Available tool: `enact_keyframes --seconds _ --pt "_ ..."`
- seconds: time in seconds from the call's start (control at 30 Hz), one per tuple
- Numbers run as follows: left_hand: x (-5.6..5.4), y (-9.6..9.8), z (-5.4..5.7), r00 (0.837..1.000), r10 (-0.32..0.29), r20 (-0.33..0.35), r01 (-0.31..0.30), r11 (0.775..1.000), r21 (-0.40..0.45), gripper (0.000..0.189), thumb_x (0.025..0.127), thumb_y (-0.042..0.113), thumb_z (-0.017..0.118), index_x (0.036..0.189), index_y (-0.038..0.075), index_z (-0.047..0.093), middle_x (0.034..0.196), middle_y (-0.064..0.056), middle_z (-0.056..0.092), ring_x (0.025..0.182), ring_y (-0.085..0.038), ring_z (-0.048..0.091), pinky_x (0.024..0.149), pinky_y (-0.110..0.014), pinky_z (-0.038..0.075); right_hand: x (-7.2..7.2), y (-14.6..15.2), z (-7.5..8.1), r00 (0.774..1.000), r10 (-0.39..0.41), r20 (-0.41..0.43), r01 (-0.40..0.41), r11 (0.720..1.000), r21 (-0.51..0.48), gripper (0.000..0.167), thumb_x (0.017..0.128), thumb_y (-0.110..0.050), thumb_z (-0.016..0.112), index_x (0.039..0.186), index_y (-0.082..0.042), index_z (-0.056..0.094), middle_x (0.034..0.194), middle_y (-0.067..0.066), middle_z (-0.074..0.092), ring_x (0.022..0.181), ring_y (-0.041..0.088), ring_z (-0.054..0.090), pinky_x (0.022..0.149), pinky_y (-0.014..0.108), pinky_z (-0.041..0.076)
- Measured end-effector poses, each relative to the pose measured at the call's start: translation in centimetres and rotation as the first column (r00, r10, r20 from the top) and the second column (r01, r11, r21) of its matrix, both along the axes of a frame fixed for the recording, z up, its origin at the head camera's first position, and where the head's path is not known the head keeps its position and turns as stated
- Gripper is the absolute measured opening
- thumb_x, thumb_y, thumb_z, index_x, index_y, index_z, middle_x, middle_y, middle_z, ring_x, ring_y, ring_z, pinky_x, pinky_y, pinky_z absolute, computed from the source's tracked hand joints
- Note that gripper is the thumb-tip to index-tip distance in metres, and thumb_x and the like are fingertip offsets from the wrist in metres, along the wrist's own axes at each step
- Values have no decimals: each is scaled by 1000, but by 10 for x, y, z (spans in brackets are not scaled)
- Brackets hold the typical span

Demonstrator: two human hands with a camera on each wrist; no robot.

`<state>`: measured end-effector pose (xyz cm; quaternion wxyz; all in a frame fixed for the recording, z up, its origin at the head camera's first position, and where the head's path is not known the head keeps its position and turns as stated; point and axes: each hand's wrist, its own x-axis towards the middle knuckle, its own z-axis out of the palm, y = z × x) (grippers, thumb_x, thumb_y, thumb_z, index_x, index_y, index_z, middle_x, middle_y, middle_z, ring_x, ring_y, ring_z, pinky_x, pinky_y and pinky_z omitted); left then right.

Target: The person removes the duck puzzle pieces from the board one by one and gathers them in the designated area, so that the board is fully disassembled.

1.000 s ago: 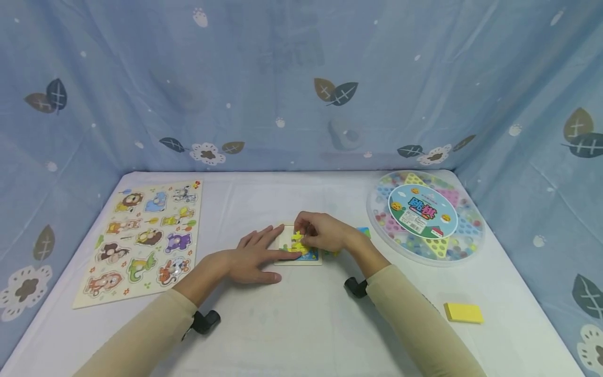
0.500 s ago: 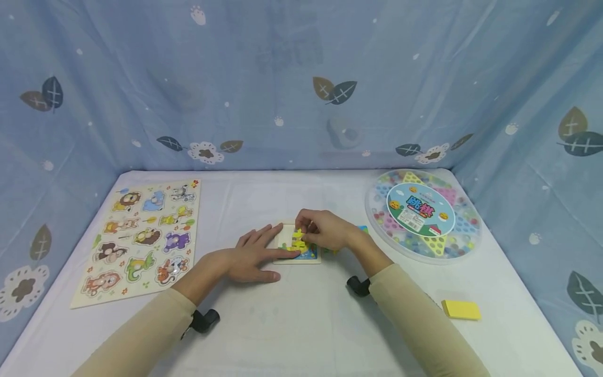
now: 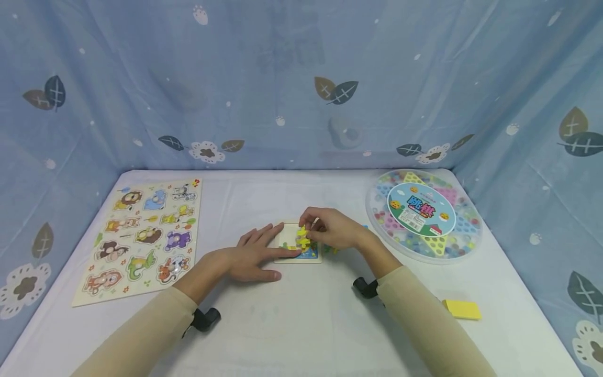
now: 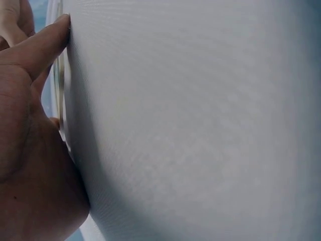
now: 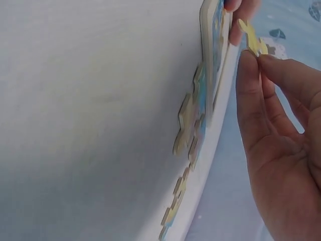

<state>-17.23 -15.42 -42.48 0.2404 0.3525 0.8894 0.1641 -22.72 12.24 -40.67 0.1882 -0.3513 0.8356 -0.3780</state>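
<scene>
A yellow jigsaw piece [image 3: 302,238] is pinched between the thumb and forefinger of my right hand [image 3: 333,229], over the small puzzle board [image 3: 288,230]. The right wrist view shows the piece [image 5: 253,39] held on edge, raised off the board [image 5: 206,40]. Partly filled, the board has blue and yellow pieces along its lower side and a bare pale area at its upper left. My left hand [image 3: 254,257] lies with straight, spread fingers, its fingertips resting on the board's left side. In the left wrist view only part of that hand [image 4: 30,100] shows against the white cloth.
Loose jigsaw pieces [image 5: 186,123] lie right of the board, partly under my right hand. A wooden animal puzzle [image 3: 141,238] lies at the left. At the right are a round Chinese checkers set [image 3: 424,215] and a yellow block [image 3: 462,309]. Blue curtains [image 3: 264,78] surround the white table.
My right hand has shifted slightly right and lifted the yellow piece off the board, where it sat among other yellow parts. The left hand has stayed in place.
</scene>
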Motion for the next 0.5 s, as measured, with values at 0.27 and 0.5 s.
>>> enact_keyframes --seconds 0.27,0.5 --pt "-1 1 -1 1000 7 2 -7 1000 -26 60 101 57 56 156 54 33 173 -8 -10 159 -36 -7 121 -66 4 2 11 3 999 -26 -26 25 999 -22 26 99 -5 63 125 -6 66 107 2 64 87 16 66 85 35 55" --pt "0 0 -2 1000 10 -2 -10 1000 -22 60 100 56 57 156 54 34 173 -8 -10 159 -37 -6 121 -66 4 4 21 5 1000 -18 -23 17 999 -52 23 99 -6 64 121 -8 68 105 2 66 88 17 66 85 37 56"
